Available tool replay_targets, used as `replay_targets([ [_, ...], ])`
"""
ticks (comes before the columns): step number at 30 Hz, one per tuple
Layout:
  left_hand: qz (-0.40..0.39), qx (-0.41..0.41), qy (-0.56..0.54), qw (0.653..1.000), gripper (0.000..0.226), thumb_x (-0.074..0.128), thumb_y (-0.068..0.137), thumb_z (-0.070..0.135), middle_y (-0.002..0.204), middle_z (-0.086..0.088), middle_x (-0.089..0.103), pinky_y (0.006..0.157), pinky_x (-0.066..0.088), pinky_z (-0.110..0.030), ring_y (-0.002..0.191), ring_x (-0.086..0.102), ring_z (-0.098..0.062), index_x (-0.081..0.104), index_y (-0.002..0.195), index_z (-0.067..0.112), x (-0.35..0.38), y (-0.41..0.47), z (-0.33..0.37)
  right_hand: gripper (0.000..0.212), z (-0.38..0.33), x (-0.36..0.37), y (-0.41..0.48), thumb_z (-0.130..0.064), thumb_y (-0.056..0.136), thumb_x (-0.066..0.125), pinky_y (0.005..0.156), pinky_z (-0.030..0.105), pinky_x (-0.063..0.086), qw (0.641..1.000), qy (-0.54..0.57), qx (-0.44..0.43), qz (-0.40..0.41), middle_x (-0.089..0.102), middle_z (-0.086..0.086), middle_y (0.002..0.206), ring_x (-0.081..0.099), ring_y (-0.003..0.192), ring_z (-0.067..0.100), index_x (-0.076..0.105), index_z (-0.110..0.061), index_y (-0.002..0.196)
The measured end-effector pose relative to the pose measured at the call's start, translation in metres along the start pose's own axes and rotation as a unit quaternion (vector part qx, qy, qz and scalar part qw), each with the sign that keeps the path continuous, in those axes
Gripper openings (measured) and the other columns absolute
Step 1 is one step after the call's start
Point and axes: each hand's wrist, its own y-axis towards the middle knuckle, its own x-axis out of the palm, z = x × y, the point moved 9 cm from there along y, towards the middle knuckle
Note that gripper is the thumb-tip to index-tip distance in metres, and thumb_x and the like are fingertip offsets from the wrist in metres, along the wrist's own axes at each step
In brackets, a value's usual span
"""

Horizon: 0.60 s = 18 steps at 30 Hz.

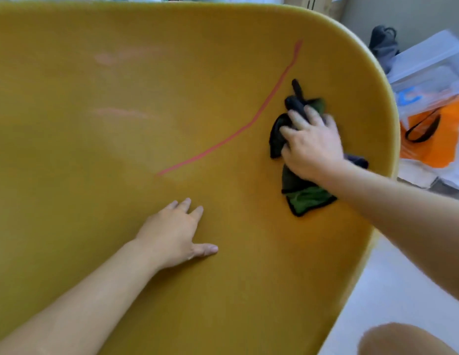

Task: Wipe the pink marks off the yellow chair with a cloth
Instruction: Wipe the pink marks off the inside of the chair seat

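The yellow chair fills most of the view, its curved rim running down the right side. A long pink line crosses it from upper right to the middle. Faint pink smears and a second smear show at upper left. My right hand presses a crumpled black and green cloth against the chair, just right of the pink line. My left hand lies flat on the chair surface below the line's lower end, fingers spread, holding nothing.
Beyond the chair's right rim lie white plastic bags and an orange bag on a pale floor. A dark bag stands by the wall. My knee shows at the bottom right.
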Motion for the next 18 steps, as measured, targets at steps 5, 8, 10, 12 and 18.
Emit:
replay_targets([
  [5, 0.055, 0.023, 0.006, 0.998, 0.073, 0.054, 0.077, 0.067, 0.148, -0.001, 0.037, 0.103, 0.039, -0.033, 0.131, 0.040, -0.023, 0.048, 0.133, 0.020, -0.018, -0.007, -0.002, 0.052, -0.197, 0.036, -0.074, -0.043, 0.093, 0.023, 0.097, 0.045, 0.038, 0.948, 0.218, -0.200, -0.117, 0.054, -0.002, 0.136, 0.044, 0.131, 0.028, 0.059, -0.023, 0.124],
  [8, 0.055, 0.018, -0.010, 0.998, 0.076, 0.050, 0.076, 0.073, 0.151, 0.007, 0.032, 0.100, 0.041, -0.031, 0.129, 0.044, -0.021, 0.044, 0.138, 0.027, -0.015, -0.013, -0.008, 0.039, -0.136, 0.023, -0.052, -0.037, 0.090, 0.041, 0.108, 0.054, 0.027, 0.962, 0.163, -0.207, -0.072, 0.058, -0.006, 0.136, 0.050, 0.130, 0.018, 0.067, -0.028, 0.118],
  [10, 0.054, 0.014, -0.018, 0.998, 0.081, 0.049, 0.077, 0.074, 0.155, 0.009, 0.025, 0.102, 0.039, -0.031, 0.133, 0.040, -0.020, 0.036, 0.144, 0.029, -0.014, -0.012, -0.011, 0.046, -0.047, 0.021, -0.027, -0.042, 0.087, 0.035, 0.111, 0.057, 0.019, 0.990, 0.056, -0.112, -0.066, 0.052, -0.007, 0.143, 0.043, 0.136, 0.017, 0.065, -0.029, 0.120],
  [12, 0.052, 0.014, -0.017, 0.998, 0.081, 0.048, 0.078, 0.073, 0.155, 0.008, 0.024, 0.103, 0.040, -0.033, 0.134, 0.038, -0.020, 0.035, 0.144, 0.028, -0.013, -0.011, -0.011, 0.040, 0.016, 0.011, -0.010, -0.034, 0.093, 0.039, 0.112, 0.052, 0.023, 0.998, -0.012, -0.004, -0.055, 0.044, -0.004, 0.149, 0.032, 0.142, 0.023, 0.063, -0.025, 0.124],
  [18, 0.057, 0.022, 0.008, 0.998, 0.062, 0.053, 0.080, 0.067, 0.129, -0.001, 0.046, 0.092, 0.044, -0.033, 0.115, 0.049, -0.022, 0.056, 0.118, 0.018, -0.016, -0.013, -0.009, 0.046, -0.200, 0.045, -0.041, -0.034, 0.095, 0.036, 0.110, 0.043, 0.028, 0.961, 0.184, -0.148, -0.143, 0.032, -0.001, 0.155, 0.023, 0.144, 0.025, 0.044, -0.019, 0.138],
])
